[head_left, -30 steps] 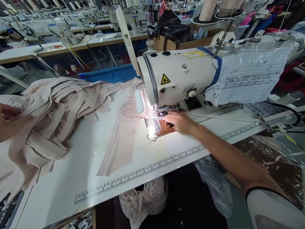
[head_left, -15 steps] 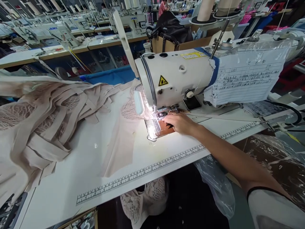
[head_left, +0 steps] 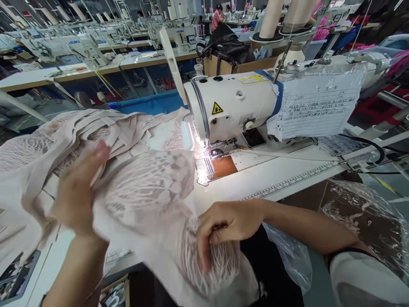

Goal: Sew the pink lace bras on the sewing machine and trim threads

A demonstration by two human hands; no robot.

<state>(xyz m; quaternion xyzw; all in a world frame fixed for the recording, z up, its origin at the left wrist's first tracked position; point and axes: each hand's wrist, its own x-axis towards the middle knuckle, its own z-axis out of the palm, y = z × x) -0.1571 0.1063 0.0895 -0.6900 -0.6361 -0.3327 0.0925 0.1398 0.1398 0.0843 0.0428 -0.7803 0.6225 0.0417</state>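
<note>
Pale pink lace fabric (head_left: pixel 143 187) stretches from the left part of the table down over the front edge to the lap. My left hand (head_left: pixel 79 187), blurred by motion, is closed on its left side. Over the lap, my right hand (head_left: pixel 226 226) has its fingers curled round the lace near the table's front edge. Just beyond the fabric stands a white sewing machine (head_left: pixel 233 106), its lamp lit at the needle. A brown-orange plate (head_left: pixel 223 166) lies beside the needle area.
A heap of pink lace pieces (head_left: pixel 28 149) covers the table's left side. A phone (head_left: pixel 254 137) lies behind the machine arm. Handwritten paper (head_left: pixel 316 106) hangs on the machine. A black bag (head_left: pixel 230 42) rests on a box behind. A person (head_left: pixel 217 18) sits far back.
My left hand has come into view with lace fabric. My right hand has moved from the needle area toward the lap and taken hold of lace. The fabric from the lap is now raised over the table.
</note>
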